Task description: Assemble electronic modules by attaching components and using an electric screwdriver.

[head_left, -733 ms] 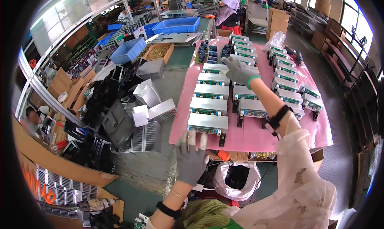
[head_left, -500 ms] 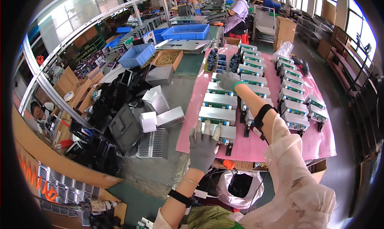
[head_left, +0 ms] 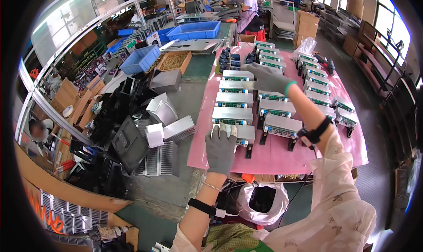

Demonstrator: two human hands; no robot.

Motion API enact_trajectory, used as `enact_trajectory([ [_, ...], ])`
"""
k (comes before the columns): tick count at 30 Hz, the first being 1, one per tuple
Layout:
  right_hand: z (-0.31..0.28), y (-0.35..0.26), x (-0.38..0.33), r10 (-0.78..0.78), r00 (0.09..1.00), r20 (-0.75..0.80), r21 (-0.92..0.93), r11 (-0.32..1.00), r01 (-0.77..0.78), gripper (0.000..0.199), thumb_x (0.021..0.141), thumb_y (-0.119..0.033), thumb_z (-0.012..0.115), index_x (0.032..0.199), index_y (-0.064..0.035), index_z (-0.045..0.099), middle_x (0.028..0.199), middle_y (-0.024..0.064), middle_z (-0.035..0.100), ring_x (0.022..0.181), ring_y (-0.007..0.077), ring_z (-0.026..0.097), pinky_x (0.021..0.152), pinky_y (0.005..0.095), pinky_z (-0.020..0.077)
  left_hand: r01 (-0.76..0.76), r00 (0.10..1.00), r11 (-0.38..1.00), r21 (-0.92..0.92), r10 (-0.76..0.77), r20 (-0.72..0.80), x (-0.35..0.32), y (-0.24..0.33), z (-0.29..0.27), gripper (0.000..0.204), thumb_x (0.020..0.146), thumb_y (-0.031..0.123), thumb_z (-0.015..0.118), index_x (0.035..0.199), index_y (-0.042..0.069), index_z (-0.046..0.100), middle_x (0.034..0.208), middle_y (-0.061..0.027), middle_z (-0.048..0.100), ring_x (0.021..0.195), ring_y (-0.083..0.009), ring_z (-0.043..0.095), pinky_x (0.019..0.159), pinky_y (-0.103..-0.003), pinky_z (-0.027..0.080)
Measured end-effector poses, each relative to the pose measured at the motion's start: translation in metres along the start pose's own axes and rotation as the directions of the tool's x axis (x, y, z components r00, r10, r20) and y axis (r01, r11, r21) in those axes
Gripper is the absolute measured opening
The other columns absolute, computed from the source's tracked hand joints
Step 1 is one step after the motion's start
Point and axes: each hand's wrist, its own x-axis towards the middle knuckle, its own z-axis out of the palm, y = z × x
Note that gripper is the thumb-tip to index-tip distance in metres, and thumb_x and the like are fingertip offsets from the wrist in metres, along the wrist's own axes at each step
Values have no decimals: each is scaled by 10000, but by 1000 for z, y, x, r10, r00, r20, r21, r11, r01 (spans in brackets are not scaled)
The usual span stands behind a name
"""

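Observation:
Circuit boards with silver metal heatsinks stand in columns on a pink mat [head_left: 273, 161]. My left hand [head_left: 220, 153], in a grey glove, lies with fingers outstretched on the nearest heatsink board [head_left: 245, 134] of the left column. In a matching glove, my right hand [head_left: 271, 78] hovers over the middle column, its fingers stretched to the left and slightly blurred. Its fingertips are near the far heatsink board [head_left: 238, 75] of the left column; whether they touch it I cannot tell. Beneath that hand, part of the middle column is hidden.
Dark cylindrical capacitors [head_left: 229, 58] stand at the mat's far left. A power screwdriver [head_left: 329, 66] lies at its far right. Loose heatsinks [head_left: 179, 128] and black parts heap up to the left, below a blue bin [head_left: 140, 60]. Another person [head_left: 246, 5] sits farther back.
My right hand has moved right, away from the left column to above the middle one. The left hand stays on the nearest board. The whole view has shifted slightly.

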Motion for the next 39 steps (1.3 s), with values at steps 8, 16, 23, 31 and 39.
enact_trajectory([
  [8, 9, 13, -152, 106, 972, 209, -171, 983, -70, 661, 711, -227, 664, 1321, -158, 418, 1295, 139, 443, 1189, 309, 455, 1013, 445, 347, 18, 995, 1000, -19, -16, 97, -2, 4, -12, 583, 715, 321, 680, 1241, 125, 521, 1260, -140, 478, 1180, -323, 418, 994, -488, 309],
  [16, 10, 76, -2, 239, 970, -47, -232, 942, -244, 427, 834, -195, 517, 1255, -146, 474, 1244, 105, 501, 1126, 347, 509, 944, 468, 389, 27, 981, 1000, 8, -28, 190, -1, 7, -20, 667, 690, 326, 692, 1289, 120, 482, 1306, -141, 448, 1200, -332, 406, 993, -488, 309],
  [23, 65, 108, 100, 247, 960, 129, -594, 795, -124, 369, 862, -150, 487, 1223, -92, 527, 1264, 103, 511, 1156, 280, 518, 903, 435, 439, 12, 996, 998, -60, -7, 88, -1, 5, -17, 650, 641, 274, 723, 1228, 99, 505, 1253, -164, 482, 1150, -346, 449, 938, -501, 352],
  [31, 43, 117, 56, 262, 892, 369, -577, 817, 0, 387, 886, -147, 446, 1268, -98, 493, 1305, 134, 486, 1168, 308, 518, 929, 459, 436, -3, 999, 996, -92, 7, 52, -1, 6, -15, 660, 623, 264, 734, 1222, 100, 511, 1238, -159, 488, 1155, -340, 448, 926, -490, 355],
  [39, -23, 172, -92, 392, 865, -314, 7, 912, -411, 517, 877, -301, 512, 1343, -144, 352, 1295, 220, 439, 1185, 408, 445, 991, 480, 356, 36, 980, 996, -80, -20, 198, 4, 12, -33, 713, 650, 328, 731, 1269, 78, 481, 1304, -155, 428, 1222, -342, 379, 1018, -507, 280],
])
